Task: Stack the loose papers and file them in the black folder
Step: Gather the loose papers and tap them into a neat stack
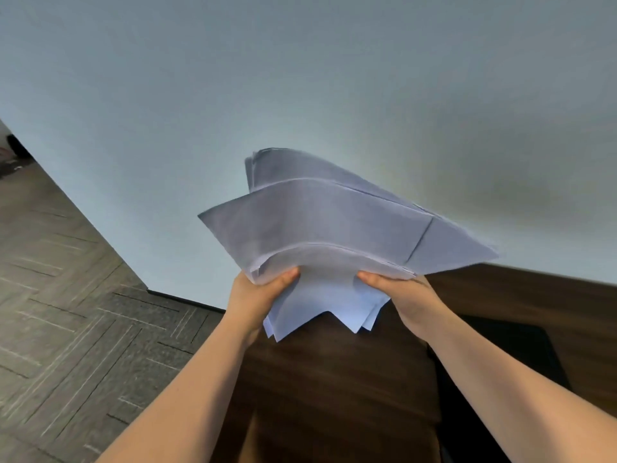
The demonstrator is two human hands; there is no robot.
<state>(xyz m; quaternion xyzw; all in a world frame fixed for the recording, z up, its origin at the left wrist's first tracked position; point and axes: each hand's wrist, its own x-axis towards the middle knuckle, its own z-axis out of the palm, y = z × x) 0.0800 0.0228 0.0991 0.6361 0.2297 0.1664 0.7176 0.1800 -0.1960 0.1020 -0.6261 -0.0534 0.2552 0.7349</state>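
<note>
A bundle of several white papers (327, 225) is held up in the air above the dark wooden table (334, 379), with its sheets fanned and uneven and corners poking out below. My left hand (257, 292) grips the bundle's near left edge, thumb on top. My right hand (404, 295) grips the near right edge the same way. The black folder (500, 355) lies flat on the table at the right, below my right forearm and partly hidden by it.
A pale wall (300, 78) fills the upper view behind the papers. Grey patterned carpet floor (66, 312) lies to the left of the table. Dark objects (13, 152) sit on the floor at the far left.
</note>
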